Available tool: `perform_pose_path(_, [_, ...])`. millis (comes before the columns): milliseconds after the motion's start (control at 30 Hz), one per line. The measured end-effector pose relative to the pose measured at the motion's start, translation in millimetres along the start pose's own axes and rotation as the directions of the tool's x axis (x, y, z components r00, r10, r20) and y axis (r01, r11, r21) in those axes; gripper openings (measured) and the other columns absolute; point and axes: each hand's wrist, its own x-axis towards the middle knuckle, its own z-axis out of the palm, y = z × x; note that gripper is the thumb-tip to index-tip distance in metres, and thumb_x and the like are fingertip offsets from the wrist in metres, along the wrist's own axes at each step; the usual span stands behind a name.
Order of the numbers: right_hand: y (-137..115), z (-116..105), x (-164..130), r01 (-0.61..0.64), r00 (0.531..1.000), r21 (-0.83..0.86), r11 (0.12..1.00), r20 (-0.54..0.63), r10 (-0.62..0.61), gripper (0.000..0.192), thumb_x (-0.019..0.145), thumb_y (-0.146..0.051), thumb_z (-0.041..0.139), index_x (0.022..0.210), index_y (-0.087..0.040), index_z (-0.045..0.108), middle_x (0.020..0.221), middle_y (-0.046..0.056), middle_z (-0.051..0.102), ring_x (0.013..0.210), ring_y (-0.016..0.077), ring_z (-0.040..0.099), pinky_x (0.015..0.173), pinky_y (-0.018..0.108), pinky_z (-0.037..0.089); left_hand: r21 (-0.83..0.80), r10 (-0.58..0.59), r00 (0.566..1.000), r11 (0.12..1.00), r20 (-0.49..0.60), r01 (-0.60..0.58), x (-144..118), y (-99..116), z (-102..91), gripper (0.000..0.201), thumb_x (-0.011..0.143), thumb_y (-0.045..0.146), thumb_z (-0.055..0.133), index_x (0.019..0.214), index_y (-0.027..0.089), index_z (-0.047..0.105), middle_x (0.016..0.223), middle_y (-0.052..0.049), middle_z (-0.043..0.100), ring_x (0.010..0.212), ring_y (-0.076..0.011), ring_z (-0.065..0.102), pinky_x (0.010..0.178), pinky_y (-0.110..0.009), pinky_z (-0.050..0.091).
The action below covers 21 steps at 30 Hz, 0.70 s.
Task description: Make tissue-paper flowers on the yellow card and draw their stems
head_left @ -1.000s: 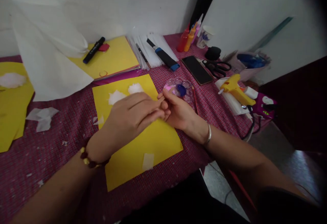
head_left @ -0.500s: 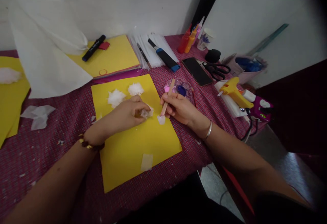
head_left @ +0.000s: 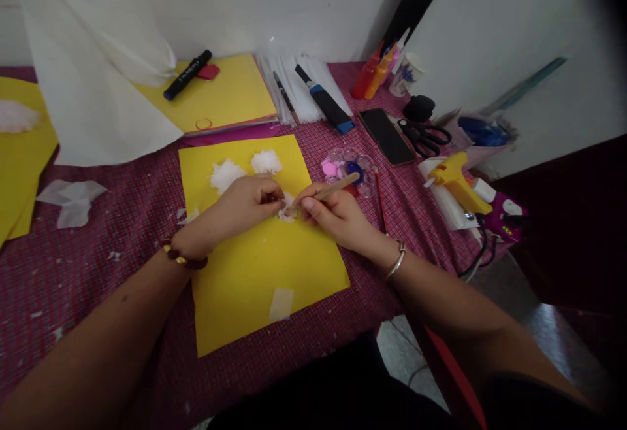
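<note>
Yellow paper (head_left: 264,260) lies slightly askew on the red checked tablecloth (head_left: 147,201), at the middle of the scene. Both hands meet above its right side. The left hand (head_left: 238,211) is curled, fingertips nearly together at a white tuft; whether they pinch it, I cannot tell. The right hand (head_left: 340,217) is closed around a flat wooden stick (head_left: 337,186). Half a second ago the stick stood steeper, apart from the left hand; now it leans right, its lower end at the tuft (head_left: 287,213) — so both hands seem to be working one spot. Two similar white tufts (head_left: 226,175) sit farther back — neither being handled.
</note>
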Motion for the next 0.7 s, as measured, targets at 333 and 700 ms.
perform_pose_path(333, [3.6,5.6,-2.4,0.186,0.982,-0.245,0.952,0.091,-0.168,0.022,0.098,-0.032,0.046,0.095,-0.021,0.066,0.094,0.005,0.069,0.089,0.0164,0.063,0.082,0.033,0.048,-0.011,0.028,0.999,1.000,-0.018,-0.028,-1.9,7.8,-7.1,0.040,0.092,0.041,0.043,0.065,0.020,0.064,0.062,-0.003,0.059,0.059,-0.0155,0.050,0.060,-0.027,0.035])
perform_pose_path(700, [6.7,-6.0,7.3,-0.105,0.946,0.432,0.896,-0.235,0.224,0.030,0.092,-0.047,0.055,0.084,-0.018,0.060,0.059,-0.005,0.055,0.044,0.0060,0.047,0.043,0.019,0.037,0.187,0.054,0.984,0.982,-0.167,-0.023,-38.2,30.4,-22.7,0.030,0.084,0.042,0.058,0.102,0.020,0.069,0.095,-0.007,0.066,0.073,-0.0177,0.058,0.066,-0.027,0.041])
